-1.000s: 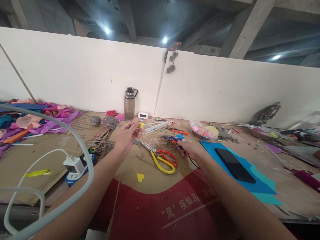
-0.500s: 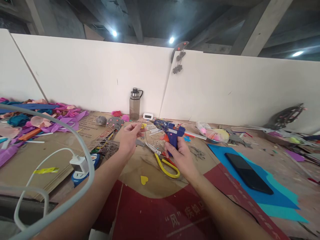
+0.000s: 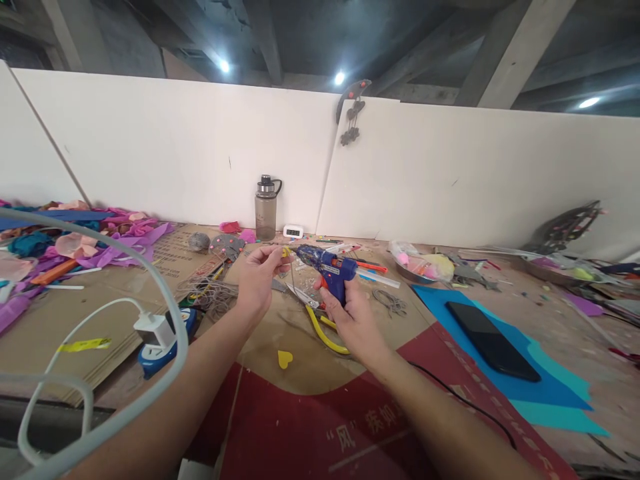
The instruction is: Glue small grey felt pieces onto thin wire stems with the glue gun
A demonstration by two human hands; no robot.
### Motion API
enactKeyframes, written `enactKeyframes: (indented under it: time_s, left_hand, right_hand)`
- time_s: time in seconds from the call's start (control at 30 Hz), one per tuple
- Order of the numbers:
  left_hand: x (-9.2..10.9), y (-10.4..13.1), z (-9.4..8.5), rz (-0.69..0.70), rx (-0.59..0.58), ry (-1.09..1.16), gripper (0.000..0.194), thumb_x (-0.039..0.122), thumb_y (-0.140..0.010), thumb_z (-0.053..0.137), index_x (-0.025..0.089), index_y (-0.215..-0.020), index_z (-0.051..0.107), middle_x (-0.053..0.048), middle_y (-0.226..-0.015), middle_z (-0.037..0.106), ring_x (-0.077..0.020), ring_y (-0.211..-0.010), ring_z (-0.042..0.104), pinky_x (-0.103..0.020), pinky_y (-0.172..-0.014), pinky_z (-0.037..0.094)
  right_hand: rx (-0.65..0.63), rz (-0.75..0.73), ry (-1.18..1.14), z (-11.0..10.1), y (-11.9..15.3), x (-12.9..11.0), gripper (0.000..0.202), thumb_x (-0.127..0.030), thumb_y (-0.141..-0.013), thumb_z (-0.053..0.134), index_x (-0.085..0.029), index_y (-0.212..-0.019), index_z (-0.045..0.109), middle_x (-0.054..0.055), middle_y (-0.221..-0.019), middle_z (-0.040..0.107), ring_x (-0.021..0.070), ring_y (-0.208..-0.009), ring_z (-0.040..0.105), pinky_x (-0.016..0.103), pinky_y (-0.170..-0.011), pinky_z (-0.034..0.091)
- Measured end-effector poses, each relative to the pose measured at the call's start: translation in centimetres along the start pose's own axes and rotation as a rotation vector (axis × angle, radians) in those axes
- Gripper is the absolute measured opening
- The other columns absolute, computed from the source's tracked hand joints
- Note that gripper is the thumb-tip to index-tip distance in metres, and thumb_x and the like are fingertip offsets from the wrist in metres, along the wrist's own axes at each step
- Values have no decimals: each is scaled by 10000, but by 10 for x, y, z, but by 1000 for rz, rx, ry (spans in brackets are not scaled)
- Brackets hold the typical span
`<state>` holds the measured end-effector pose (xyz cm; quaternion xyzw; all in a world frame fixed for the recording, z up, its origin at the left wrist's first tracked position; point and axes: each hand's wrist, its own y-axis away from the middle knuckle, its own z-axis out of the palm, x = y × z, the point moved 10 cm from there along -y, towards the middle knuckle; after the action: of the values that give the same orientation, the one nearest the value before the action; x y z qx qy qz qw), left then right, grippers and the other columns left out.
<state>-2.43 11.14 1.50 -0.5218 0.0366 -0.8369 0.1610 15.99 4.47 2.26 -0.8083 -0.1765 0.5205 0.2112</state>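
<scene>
My right hand is wrapped round the handle of a blue hot glue gun, whose nozzle points left. The fingers of my left hand pinch a small yellow piece, with a thin string hanging below it. The nozzle is close to that piece; whether they touch I cannot tell. Yellow-handled scissors lie under the glue gun, their blades towards the upper left. Nearer to me, a yellow heart cutout lies flat on the cardboard.
A bottle and a small digital clock stand by the white partition. On the right a black phone rests on blue sheets. Tangled cord and a white charger in a power strip lie left. A white cable arches in front.
The glue gun in my right hand has moved left, bringing its nozzle up to the yellow piece. My left hand keeps its pinch. The whole view has shifted slightly.
</scene>
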Motion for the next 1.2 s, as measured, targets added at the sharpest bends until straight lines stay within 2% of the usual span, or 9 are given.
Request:
enactKeyframes:
  time_s: [0.17,0.43,0.63,1.2]
  left_hand:
    - [2,-1,0,46,-8,-29,241,341,-642,767,155,-751,658,0,-685,667,-142,-678,675,-249,-635,514]
    - [3,0,1,94,-33,-65,216,349,-684,744,162,-769,674,-16,-720,696,-130,-665,661,-254,-641,525]
    - [6,0,1,110,-12,-49,220,350,-680,747,159,-759,672,-10,-686,685,-143,-665,676,-254,-631,531]
    - [3,0,3,105,-22,-53,229,358,-667,752,162,-758,676,-15,-711,692,-137,-652,665,-261,-620,537]
  right_hand:
    - [-43,48,-58,5,1,-1,245,-387,-902,470,-206,-1059,520,73,-992,656,205,-846,602,330,-713,475]
    - [-27,14,-10,6,5,-5,239,-377,-915,467,-207,-1075,517,63,-1009,644,203,-907,592,374,-858,456]
    - [-4,32,-28,4,5,3,268,-415,-910,470,-195,-1053,525,76,-1001,644,212,-896,597,395,-854,468]
    - [4,-40,37,4,6,-10,275,-401,-915,460,-191,-1080,527,91,-1039,645,225,-959,594,408,-884,455]
